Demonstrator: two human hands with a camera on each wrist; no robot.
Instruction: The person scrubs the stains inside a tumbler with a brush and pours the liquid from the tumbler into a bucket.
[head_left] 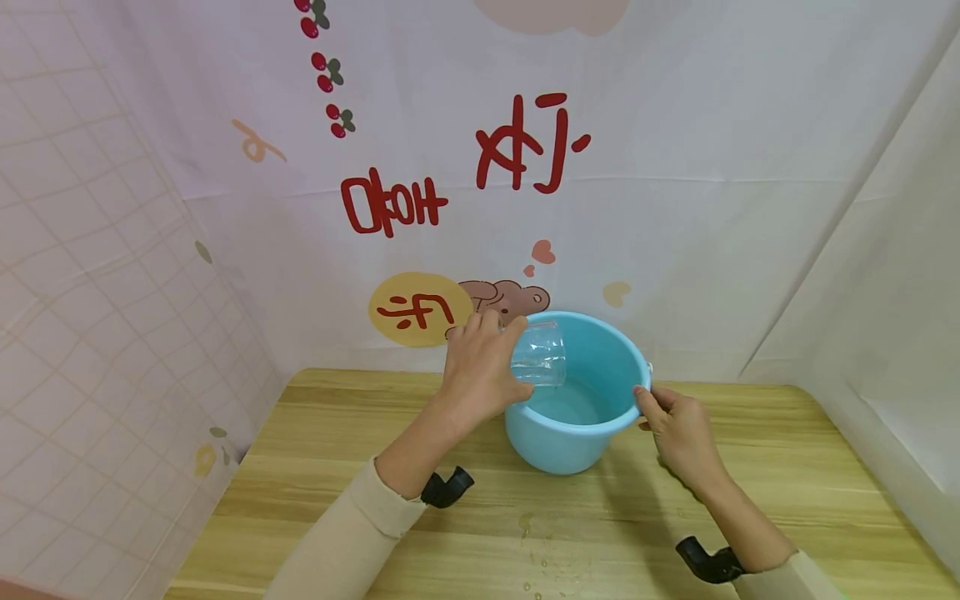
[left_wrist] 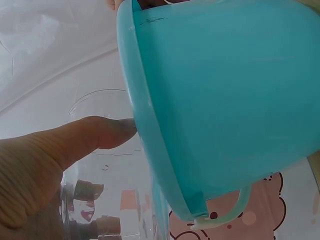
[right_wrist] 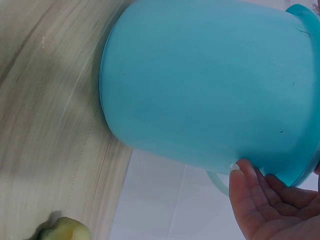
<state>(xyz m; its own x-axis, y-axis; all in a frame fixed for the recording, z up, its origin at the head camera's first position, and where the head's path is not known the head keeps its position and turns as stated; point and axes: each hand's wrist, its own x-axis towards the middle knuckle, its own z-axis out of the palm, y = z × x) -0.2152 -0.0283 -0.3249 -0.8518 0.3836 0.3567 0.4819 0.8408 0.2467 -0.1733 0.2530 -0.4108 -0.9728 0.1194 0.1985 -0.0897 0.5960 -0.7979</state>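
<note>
My left hand (head_left: 480, 367) grips a clear cup (head_left: 538, 354), tipped on its side with its far end over the mouth of a light blue bucket (head_left: 558, 450). Clear liquid appears to lie inside the cup. The left wrist view shows the thumb along the cup (left_wrist: 107, 170), close against the bucket's rim. On the bucket's right side, my right hand (head_left: 686, 437) pinches the rim, thumb on top and fingers beneath. From the right wrist, those fingers (right_wrist: 245, 195) touch the outer wall under the rim. The bucket stands upright on the table.
A wood-grain table (head_left: 360, 450) carries several wet drops (head_left: 527, 525) in front of the bucket. Printed white cloth (head_left: 690, 233) hangs behind and along both sides. A small yellowish object (right_wrist: 67, 230), unclear in kind, shows low in the right wrist view.
</note>
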